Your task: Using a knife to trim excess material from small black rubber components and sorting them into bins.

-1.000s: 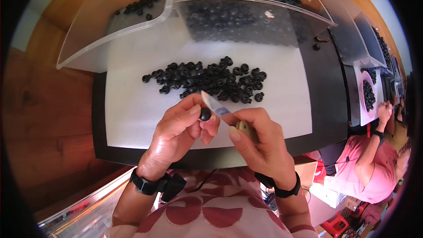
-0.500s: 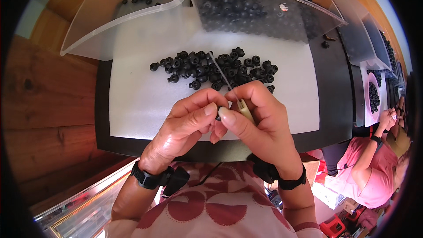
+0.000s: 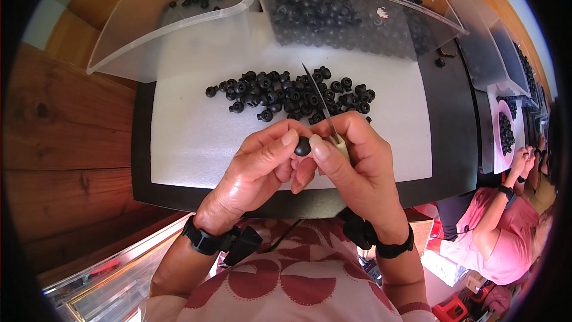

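Observation:
Between my two hands, over the near part of the white sheet [image 3: 185, 149], a small round black piece [image 3: 302, 146] shows its smooth domed side. My left hand [image 3: 262, 161] pinches it with thumb and fingers from the left. The thumb of my right hand [image 3: 357, 161] meets it from the right. My right hand also grips a thin-bladed knife [image 3: 322, 102] with a pale handle, the blade pointing up and away. Just beyond lies a loose pile of similar black pieces [image 3: 271, 92], some with small knob-like ends.
A clear bin [image 3: 357, 30] full of black pieces stands at the back, beside another clear bin [image 3: 167, 39] holding fewer. At right, a pink tray [image 3: 499, 137] holds more pieces near a person in pink [image 3: 497, 226]. A wooden panel [image 3: 65, 131] borders the left.
The black piece has been turned so its rounded face shows more. The knife blade has swung to the right and stands steeper, with its flat side more visible.

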`<action>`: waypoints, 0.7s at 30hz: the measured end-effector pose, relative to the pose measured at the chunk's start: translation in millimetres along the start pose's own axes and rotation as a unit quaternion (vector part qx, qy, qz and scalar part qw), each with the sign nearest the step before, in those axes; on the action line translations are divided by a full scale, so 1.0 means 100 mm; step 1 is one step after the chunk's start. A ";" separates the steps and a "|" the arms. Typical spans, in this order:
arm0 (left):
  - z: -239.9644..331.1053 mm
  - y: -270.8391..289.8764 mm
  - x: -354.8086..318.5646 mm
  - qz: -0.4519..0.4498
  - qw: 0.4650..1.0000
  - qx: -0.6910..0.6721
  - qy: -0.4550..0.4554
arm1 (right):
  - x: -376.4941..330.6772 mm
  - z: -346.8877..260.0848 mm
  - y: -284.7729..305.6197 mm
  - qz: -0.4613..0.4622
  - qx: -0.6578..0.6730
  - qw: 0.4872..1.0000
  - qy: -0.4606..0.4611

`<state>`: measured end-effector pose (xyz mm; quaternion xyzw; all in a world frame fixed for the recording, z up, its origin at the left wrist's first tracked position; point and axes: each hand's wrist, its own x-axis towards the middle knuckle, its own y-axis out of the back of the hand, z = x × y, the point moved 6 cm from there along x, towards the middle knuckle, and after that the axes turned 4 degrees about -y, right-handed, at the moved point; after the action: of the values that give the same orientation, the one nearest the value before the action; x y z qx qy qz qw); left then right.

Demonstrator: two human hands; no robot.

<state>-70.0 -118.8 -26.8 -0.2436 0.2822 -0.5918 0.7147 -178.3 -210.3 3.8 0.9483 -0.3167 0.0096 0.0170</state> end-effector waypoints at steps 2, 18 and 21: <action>0.00 0.01 0.02 0.007 1.000 0.004 0.010 | 0.00 0.01 0.02 0.012 -0.038 0.999 0.002; -0.08 0.27 0.10 -0.001 0.998 0.015 -0.063 | -0.27 -0.06 -0.09 -0.001 -0.239 0.966 0.095; -0.10 0.27 0.08 0.062 0.995 0.034 -0.064 | -0.25 0.00 -0.10 -0.007 -0.253 0.962 0.098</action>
<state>-56.8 -122.4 -53.0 -0.2389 0.2300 -0.5387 0.7745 -192.7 -187.1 2.9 0.9096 -0.2993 0.0216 0.2874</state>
